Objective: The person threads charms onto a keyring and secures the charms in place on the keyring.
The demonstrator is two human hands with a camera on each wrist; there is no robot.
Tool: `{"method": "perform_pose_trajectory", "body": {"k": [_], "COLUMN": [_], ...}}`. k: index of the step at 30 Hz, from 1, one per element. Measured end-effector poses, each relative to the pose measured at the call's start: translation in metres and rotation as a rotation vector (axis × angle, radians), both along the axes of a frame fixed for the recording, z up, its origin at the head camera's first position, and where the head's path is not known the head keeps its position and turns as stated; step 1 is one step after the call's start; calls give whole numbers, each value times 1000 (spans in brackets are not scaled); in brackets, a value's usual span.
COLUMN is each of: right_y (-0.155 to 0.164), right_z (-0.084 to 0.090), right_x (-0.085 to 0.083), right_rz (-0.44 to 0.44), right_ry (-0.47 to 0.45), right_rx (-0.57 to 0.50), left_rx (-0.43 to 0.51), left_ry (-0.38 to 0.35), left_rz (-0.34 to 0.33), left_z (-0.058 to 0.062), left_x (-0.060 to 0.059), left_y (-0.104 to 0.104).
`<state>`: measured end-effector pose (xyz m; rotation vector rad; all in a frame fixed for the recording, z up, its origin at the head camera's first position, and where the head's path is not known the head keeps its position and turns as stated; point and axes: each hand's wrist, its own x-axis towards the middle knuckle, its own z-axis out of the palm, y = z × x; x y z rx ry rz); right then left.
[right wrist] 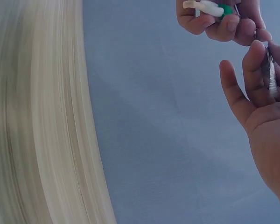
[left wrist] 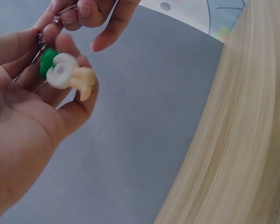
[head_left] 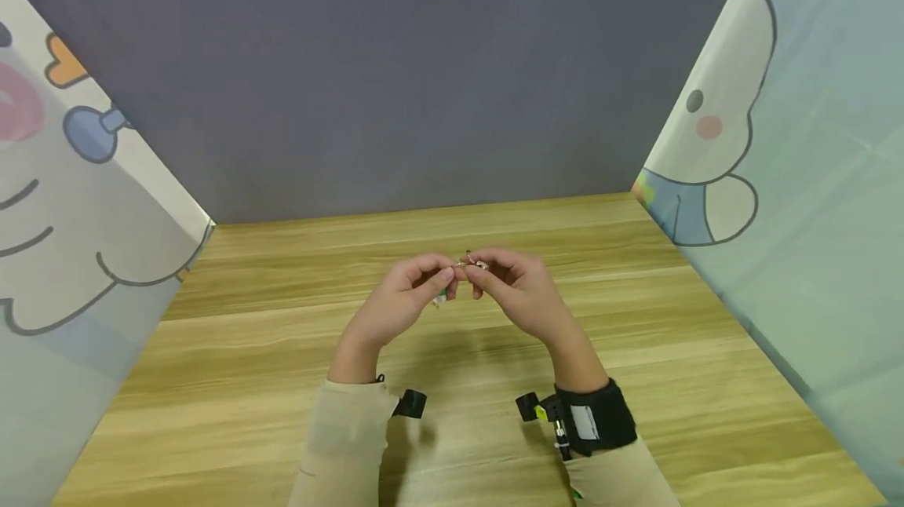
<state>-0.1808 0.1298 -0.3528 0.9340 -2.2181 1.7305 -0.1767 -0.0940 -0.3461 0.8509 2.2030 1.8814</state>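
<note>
The head view shows the left hand point(head_left: 395, 299) and right hand point(head_left: 526, 299) meeting above a wood-grain table point(head_left: 247, 413), each pinching thumb to finger on small metal parts; the charm at the left hand is barely a fleck of green and white there. The left wrist view shows this charm point(left wrist: 60, 81) much better: a green part, a white disc and a cream end, lying by the left fingers below the dark metal links point(left wrist: 40, 41) they pinch. The right wrist view alone shows edge-on the silver metal piece point(right wrist: 272, 79) in the right hand's grip; it is blurred, perhaps a key ring or clasp. Counted: two hands, one charm, one silver piece, two black wrist cameras point(head_left: 412, 404), one black strap point(head_left: 610, 417) and two cartoon-printed panels point(head_left: 819, 162) flanking a grey backdrop point(head_left: 424, 83).
</note>
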Motion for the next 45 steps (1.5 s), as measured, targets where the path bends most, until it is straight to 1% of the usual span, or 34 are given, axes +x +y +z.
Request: {"method": "perform_pose_trajectory", "body": {"k": [3, 6, 10, 13, 17, 20, 23, 25, 29, 31, 35, 37, 39, 41, 45], "right_y": [0, 0, 1, 3, 5, 7, 7, 7, 6, 5, 2, 0, -2, -3, -4], "right_z": [-1, -2, -3, -2, 0, 1, 1, 2, 3, 4, 6, 6, 6, 7, 8], "right_x": [0, 0, -2, -1, 0, 0, 0, 1, 2, 2, 2, 3, 3, 4, 5], "right_rz": [-13, -26, -30, -45, -59, -54, -53, -66, -103, -113, -125, -124, -122, -120, -132], "right_ry": [70, 153, 265, 314, 334, 353, 374, 383, 394, 412, 441, 443, 436, 430, 414], "right_rx": [15, 23, 45, 83, 130, 143, 145, 144, 128, 116, 95, 79, 65, 56, 60], "left_rx": [-14, -4, -15, -70, -164, -204, -223, -221, -184, -159, -101, -79, -61, -48, -32], "left_ry": [6, 8, 53, 120, 191, 242, 314, 352, 406, 472, 639, 695, 720, 726, 713], "left_rz": [-20, -37, -51, -22, 47, 68, 74, 93, 175, 209, 244, 269, 296, 319, 351], "left_z": [1, 0, 0, 1, 3, 5, 6, 6, 5, 3, 0, 0, -1, -2, -2], "left_x": [0, 1, 1, 2, 3, 4, 6, 6, 8, 7, 3, 2, 1, 1, 1], "left_y": [1, 0, -1, -1, -1, -2, -2, -1, 2, 4, 9, 12, 14, 16, 18]}}
